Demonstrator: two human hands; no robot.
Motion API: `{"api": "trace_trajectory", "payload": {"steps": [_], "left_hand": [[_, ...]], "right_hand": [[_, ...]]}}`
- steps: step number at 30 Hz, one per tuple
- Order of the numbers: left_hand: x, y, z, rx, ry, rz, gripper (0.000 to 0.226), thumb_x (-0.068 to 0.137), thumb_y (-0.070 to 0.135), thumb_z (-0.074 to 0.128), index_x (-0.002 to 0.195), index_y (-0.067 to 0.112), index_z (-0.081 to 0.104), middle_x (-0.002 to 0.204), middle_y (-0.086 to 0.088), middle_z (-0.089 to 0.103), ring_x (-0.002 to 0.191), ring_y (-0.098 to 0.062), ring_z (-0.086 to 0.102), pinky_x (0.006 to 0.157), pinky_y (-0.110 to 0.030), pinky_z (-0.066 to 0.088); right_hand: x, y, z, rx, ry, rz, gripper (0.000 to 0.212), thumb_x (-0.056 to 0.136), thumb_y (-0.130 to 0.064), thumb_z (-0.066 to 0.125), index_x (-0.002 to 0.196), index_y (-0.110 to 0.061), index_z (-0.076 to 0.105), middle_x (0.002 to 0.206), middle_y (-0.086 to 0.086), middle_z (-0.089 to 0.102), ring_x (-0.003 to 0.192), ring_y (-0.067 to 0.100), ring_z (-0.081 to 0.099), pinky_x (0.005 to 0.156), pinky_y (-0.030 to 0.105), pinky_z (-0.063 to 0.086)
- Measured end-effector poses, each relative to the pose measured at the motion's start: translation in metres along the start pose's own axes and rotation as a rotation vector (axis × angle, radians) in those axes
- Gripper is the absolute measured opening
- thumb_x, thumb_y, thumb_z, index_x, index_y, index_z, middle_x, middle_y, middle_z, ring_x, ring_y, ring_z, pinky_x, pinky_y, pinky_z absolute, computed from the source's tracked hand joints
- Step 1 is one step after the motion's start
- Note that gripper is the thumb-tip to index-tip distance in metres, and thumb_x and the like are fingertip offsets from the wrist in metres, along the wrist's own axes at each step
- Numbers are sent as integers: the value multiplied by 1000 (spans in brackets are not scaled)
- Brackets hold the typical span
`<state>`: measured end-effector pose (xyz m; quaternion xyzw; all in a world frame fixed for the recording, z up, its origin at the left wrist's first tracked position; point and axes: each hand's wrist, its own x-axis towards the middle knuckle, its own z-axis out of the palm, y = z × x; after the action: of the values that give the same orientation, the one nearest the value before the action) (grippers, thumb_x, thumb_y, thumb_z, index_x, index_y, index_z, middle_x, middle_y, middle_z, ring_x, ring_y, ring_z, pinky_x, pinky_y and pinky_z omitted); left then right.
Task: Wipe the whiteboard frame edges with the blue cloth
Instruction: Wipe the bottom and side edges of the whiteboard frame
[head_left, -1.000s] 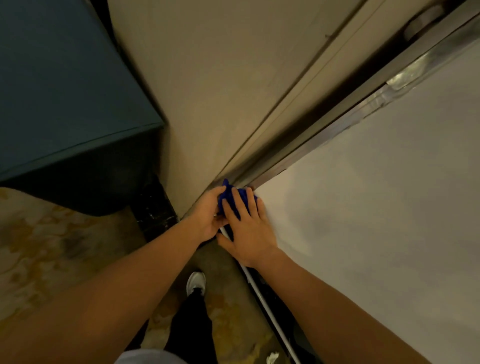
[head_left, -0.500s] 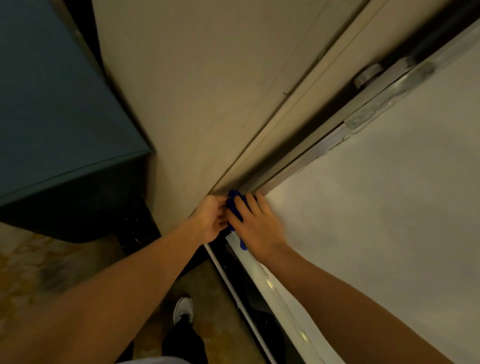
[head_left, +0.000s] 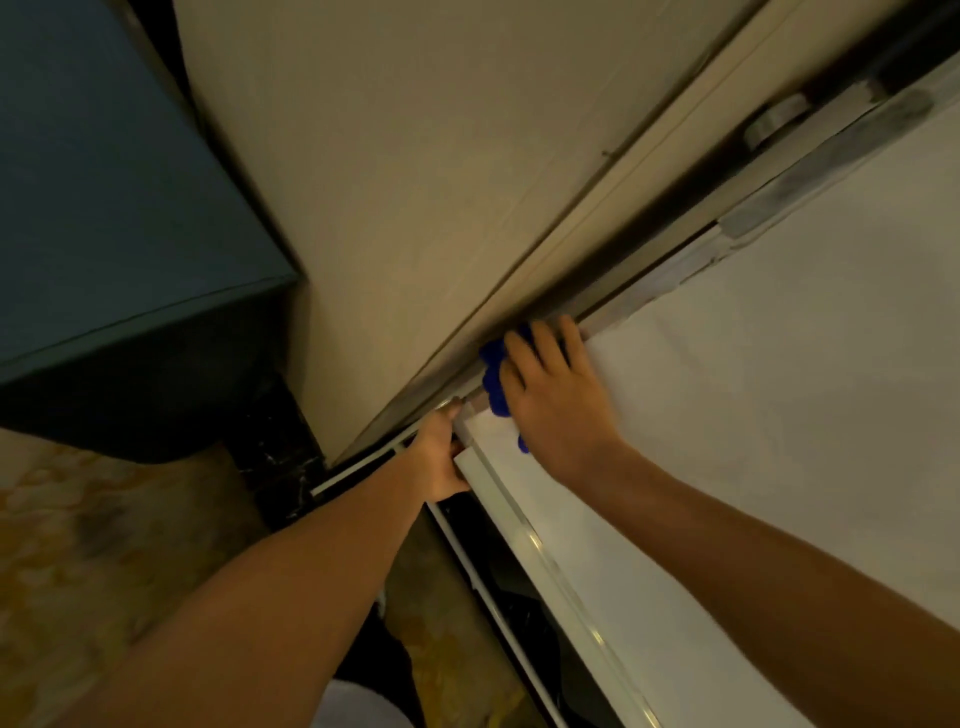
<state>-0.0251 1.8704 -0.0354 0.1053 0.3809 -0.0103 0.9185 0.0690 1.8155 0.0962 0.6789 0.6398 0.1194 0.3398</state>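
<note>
Blue cloth had slid from the corner of the whiteboard frame a little along the top edge, pressed flat by our right hand, fingers straight. Our left hand now gripped the frame at that corner, so the top-edge pass looked just begun. Most of the cloth hid under the palm, and the left fingers behind the frame.

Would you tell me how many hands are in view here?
2. The left hand grips the whiteboard corner; the right hand presses the blue cloth onto the frame edge beside it.
</note>
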Motion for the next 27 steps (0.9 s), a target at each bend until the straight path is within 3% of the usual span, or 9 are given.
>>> {"api": "trace_trajectory", "payload": {"steps": [3,5,7,11,16,19,22,27], "left_hand": [[5,0,-9,-15,-17,-46,54,92,62,39,115,21,66,99,-8,77,86,-27,73,66,-39,58],[9,1,-14,-36,-24,-67,66,88,72,27,107,23,67,90,-6,78,83,-27,74,65,-39,59],[9,4,-16,-36,-21,-58,72,86,76,24,109,23,67,95,-7,78,84,-29,75,65,-42,60],[4,6,-17,3,32,-42,72,82,77,34,118,22,64,120,-13,67,105,-35,67,76,-51,58],[1,3,-21,46,72,-45,79,76,81,40,126,22,58,122,-15,64,107,-37,64,79,-52,57],[-1,6,-11,135,88,-9,76,79,79,41,129,24,56,121,-11,65,106,-33,64,77,-45,58],[-7,14,10,312,180,35,76,87,75,31,141,24,44,142,-9,52,123,-32,52,88,-42,50],[-20,34,35,637,160,345,66,97,59,28,144,15,41,152,-10,41,139,-27,39,115,-37,31]], "right_hand": [[5,-49,29,-24,-135,-156,76,93,-40,50,155,-18,12,164,12,8,148,41,-5,113,61,-16],[14,-66,42,-57,-193,-157,72,98,-53,33,155,-21,4,165,8,2,147,41,-14,110,62,-23],[18,-62,43,-101,-167,-148,70,98,-55,27,155,-22,4,165,6,3,147,40,-16,106,61,-29],[7,-22,28,-186,-137,-110,76,93,-48,45,155,-25,8,165,7,2,147,42,-14,107,64,-25],[-9,1,19,-135,-79,41,95,79,-55,60,154,-29,9,164,5,-4,142,44,-26,109,67,-20],[-5,-23,22,-119,-115,61,83,87,-46,54,155,-30,9,165,4,-5,142,44,-27,107,67,-23],[-6,-33,20,-109,-148,68,74,93,-45,46,155,-29,9,165,4,-8,144,42,-24,106,65,-26],[-30,32,-9,-147,-38,184,100,78,-67,59,155,-24,11,161,10,-20,142,43,-27,109,65,-22]]}}
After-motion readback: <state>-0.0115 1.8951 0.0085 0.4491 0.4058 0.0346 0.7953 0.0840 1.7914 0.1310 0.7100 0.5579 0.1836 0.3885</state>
